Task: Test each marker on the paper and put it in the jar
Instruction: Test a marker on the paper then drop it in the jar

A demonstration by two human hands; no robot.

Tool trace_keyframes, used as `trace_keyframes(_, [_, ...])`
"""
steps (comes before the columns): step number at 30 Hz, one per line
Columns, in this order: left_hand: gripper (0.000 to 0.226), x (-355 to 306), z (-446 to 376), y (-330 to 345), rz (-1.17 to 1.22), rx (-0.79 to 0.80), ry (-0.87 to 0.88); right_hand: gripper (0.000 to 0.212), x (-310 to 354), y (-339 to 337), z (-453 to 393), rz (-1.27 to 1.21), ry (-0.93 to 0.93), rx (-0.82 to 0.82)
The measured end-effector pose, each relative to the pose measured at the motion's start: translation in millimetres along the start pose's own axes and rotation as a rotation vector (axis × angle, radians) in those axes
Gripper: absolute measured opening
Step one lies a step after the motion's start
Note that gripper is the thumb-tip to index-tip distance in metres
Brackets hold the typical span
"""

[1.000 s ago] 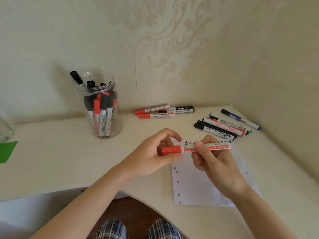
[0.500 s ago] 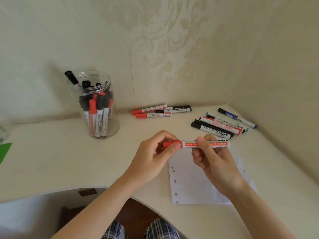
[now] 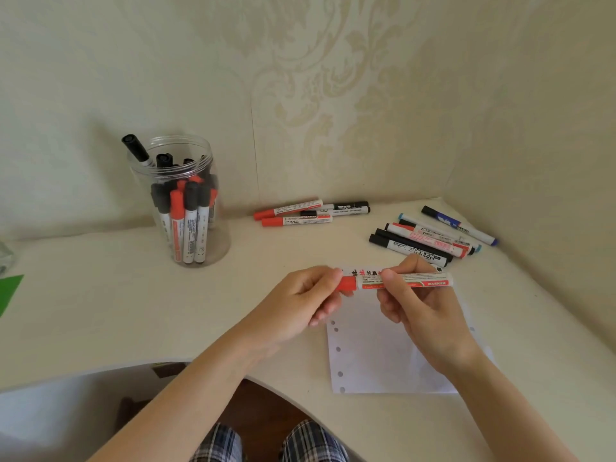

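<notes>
Now uncapping: left hand [image 3: 296, 305] pinches red cap [image 3: 348, 283], right hand [image 3: 423, 311] grips marker [image 3: 405, 281]; next, pull apart above paper [image 3: 376, 358].

Both forearms extend forward and converge above the desk. Left hand [image 3: 300, 303]: fingers curled, thumb and fingertips pinching a marker's [image 3: 400, 281] red cap. Right hand [image 3: 423, 311]: fingers wrapped round the barrel, held level.

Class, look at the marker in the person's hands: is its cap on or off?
On. The red cap still sits on the marker, gripped by the left hand.
</notes>
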State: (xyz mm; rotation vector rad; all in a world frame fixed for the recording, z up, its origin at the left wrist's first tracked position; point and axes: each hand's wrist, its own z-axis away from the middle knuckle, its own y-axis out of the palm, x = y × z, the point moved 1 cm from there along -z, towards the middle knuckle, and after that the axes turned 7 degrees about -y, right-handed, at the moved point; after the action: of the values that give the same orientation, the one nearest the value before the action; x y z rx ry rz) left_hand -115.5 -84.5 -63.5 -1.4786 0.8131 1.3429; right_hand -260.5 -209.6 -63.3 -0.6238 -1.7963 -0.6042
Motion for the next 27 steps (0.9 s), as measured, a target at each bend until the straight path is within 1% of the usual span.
trace_keyframes(2, [0.01, 2.6, -3.2, 4.5, -0.21, -0.182, 0.268, 0.032, -2.0, 8.1, 0.3, -0.099, 0.094, -0.123])
trace_keyframes(3, [0.006, 4.8, -4.7, 8.0, -0.319, -0.252, 0.39, 0.032, -4.4, 11.8, 0.6, -0.189, 0.181, -0.19])
trace_keyframes(4, [0.009, 9.3, -6.8, 11.1, -0.379, -0.29, 0.467, 0.031, -6.0, 14.0, 1.7, -0.268, 0.26, -0.243])
trace_keyframes(5, [0.016, 11.8, -7.5, 13.5, -0.366, -0.273, 0.477, 0.03, -6.2, 14.4, 2.1, -0.309, 0.307, -0.283])
trace_keyframes(6, [0.025, 10.5, -6.5, 13.7, -0.287, -0.221, 0.412, 0.028, -5.4, 13.5, 1.5, -0.307, 0.323, -0.309])
trace_keyframes(7, [0.033, 5.6, -5.0, 13.7, -0.155, -0.152, 0.288, 0.027, -3.8, 11.5, 0.2, -0.282, 0.317, -0.324])
trace_keyframes(8, [0.035, 4.1, -7.0, 14.1, -0.046, -0.086, 0.143, 0.027, -2.6, 9.8, -1.3, -0.252, 0.302, -0.33])
trace_keyframes(9, [0.033, 3.0, -9.3, 14.4, 0.023, -0.063, 0.011, 0.028, -1.4, 9.1, -2.3, -0.217, 0.282, -0.326])
trace_keyframes(10, [0.037, 2.5, -11.7, 14.1, 0.036, -0.071, -0.061, 0.028, -0.5, 9.5, -3.2, -0.184, 0.261, -0.316])
trace_keyframes(11, [0.043, 2.0, -14.0, 14.8, 0.02, -0.087, -0.069, 0.028, -0.1, 10.0, -3.7, -0.156, 0.243, -0.308])
trace_keyframes(12, [0.04, 1.1, -16.0, 16.9, 0.014, -0.112, -0.026, 0.026, 0.3, 10.9, -4.2, -0.14, 0.235, -0.308])
trace_keyframes(14, [0.018, 0.1, -16.9, 16.0, -0.044, -0.179, 0.111, 0.023, 1.8, 11.5, -5.3, -0.144, 0.247, -0.321])
trace_keyframes(15, [0.016, 1.8, -15.8, 13.6, -0.076, -0.191, 0.154, 0.023, 2.2, 10.9, -5.7, -0.152, 0.256, -0.324])
trace_keyframes(16, [0.019, 2.1, -13.9, 11.7, -0.073, -0.172, 0.159, 0.023, 2.3, 9.6, -6.0, -0.148, 0.25, -0.32])
trace_keyframes(17, [0.02, 0.5, -12.5, 11.4, -0.001, -0.131, 0.13, 0.023, 2.6, 8.2, -5.4, -0.126, 0.23, -0.309])
trace_keyframes(18, [0.025, 0.0, -12.2, 11.7, 0.08, -0.08, 0.062, 0.024, 2.8, 7.7, -4.8, -0.095, 0.201, -0.29])
trace_keyframes(19, [0.035, -0.7, -12.0, 12.3, 0.121, -0.053, -0.021, 0.024, 3.1, 7.8, -3.8, -0.06, 0.168, -0.265])
trace_keyframes(20, [0.043, -1.6, -13.0, 12.4, 0.135, -0.055, -0.096, 0.025, 3.5, 8.4, -2.9, -0.023, 0.138, -0.236])
trace_keyframes(21, [0.044, -2.9, -13.6, 13.0, 0.159, -0.068, -0.13, 0.026, 4.1, 9.1, -2.5, 0.009, 0.12, -0.215])
trace_keyframes(22, [0.04, -3.2, -14.0, 14.0, 0.181, -0.095, -0.111, 0.027, 5.2, 9.8, -2.2, 0.017, 0.122, -0.211])
trace_keyframes(23, [0.033, -3.3, -13.4, 14.8, 0.148, -0.131, -0.037, 0.026, 6.5, 10.3, -2.0, -0.006, 0.151, -0.229])
trace_keyframes(24, [0.026, -1.9, -12.4, 15.2, 0.054, -0.175, 0.071, 0.026, 7.0, 10.3, -1.9, -0.06, 0.21, -0.262])
trace_keyframes(25, [0.021, 0.8, -10.9, 15.8, -0.07, -0.22, 0.179, 0.027, 7.1, 11.1, -1.9, -0.135, 0.295, -0.296])
trace_keyframes(27, [0.018, 6.5, -8.5, 15.1, -0.246, -0.283, 0.324, 0.026, 5.8, 15.0, 0.2, -0.326, 0.488, -0.355])
